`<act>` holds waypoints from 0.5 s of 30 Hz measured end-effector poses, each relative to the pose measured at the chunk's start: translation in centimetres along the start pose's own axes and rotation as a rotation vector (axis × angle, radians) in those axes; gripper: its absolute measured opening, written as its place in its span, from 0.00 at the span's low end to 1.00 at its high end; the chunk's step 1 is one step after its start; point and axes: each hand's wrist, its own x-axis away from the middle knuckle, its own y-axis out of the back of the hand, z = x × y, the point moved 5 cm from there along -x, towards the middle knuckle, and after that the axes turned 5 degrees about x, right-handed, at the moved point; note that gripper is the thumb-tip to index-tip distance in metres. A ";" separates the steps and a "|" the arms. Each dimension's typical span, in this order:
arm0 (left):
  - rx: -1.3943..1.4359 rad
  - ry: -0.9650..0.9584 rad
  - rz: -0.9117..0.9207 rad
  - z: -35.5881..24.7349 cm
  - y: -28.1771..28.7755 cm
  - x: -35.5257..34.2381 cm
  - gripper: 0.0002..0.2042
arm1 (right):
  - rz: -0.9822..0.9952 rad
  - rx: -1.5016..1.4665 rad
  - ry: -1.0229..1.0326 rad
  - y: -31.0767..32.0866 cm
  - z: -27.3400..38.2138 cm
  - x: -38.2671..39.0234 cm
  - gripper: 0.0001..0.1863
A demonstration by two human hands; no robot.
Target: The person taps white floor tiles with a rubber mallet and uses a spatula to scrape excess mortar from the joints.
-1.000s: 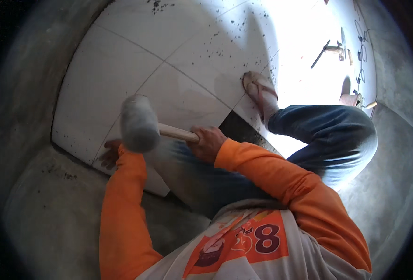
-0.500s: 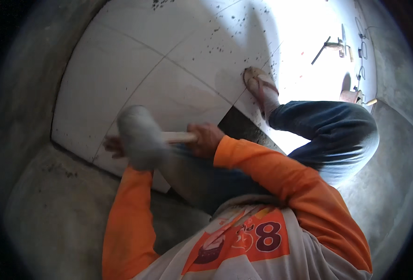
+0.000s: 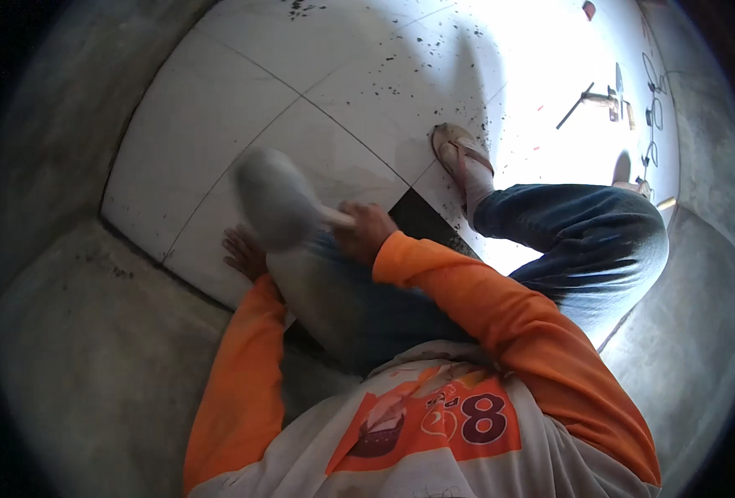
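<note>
My right hand [image 3: 365,233] is closed around the pale handle of a mallet [image 3: 276,199]. The mallet's thick grey head, a little blurred, hangs above my bent leg and the floor. Beside it, my left hand [image 3: 244,252] rests on a white floor tile [image 3: 218,189] with fingers spread, holding nothing. Part of that hand lies close behind the mallet head. A dark untiled gap [image 3: 426,222] shows in the floor beyond my right wrist.
Dark crumbs [image 3: 421,65] are scattered over the far tiles. At the far right lie several tools, among them a trowel [image 3: 619,80]. A grey wall [image 3: 44,158] borders the tiles on the left. My sandalled foot [image 3: 463,162] stands beside the gap.
The mallet head has shifted away from me and slightly to the right, its handle now slanting. My left hand shows more fully, farther right. The view has shifted a little.
</note>
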 end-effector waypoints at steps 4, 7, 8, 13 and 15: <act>-0.047 0.294 0.201 -1.9 -1.2 2.7 0.30 | 0.022 0.030 -0.074 1.1 -1.7 0.2 0.08; -0.183 0.189 -0.287 -0.8 0.4 4.4 0.31 | -0.088 -0.098 0.091 1.4 2.0 0.8 0.08; -0.210 0.150 -0.362 -1.2 0.8 4.2 0.33 | -0.072 0.020 0.140 1.2 -0.1 1.0 0.08; 0.060 0.229 -0.030 -1.8 0.8 2.8 0.38 | 0.125 0.355 0.021 -2.3 -4.9 -1.6 0.13; 0.047 0.136 -0.378 -2.0 2.3 2.6 0.40 | -0.308 0.277 0.442 -3.0 -3.4 -1.8 0.13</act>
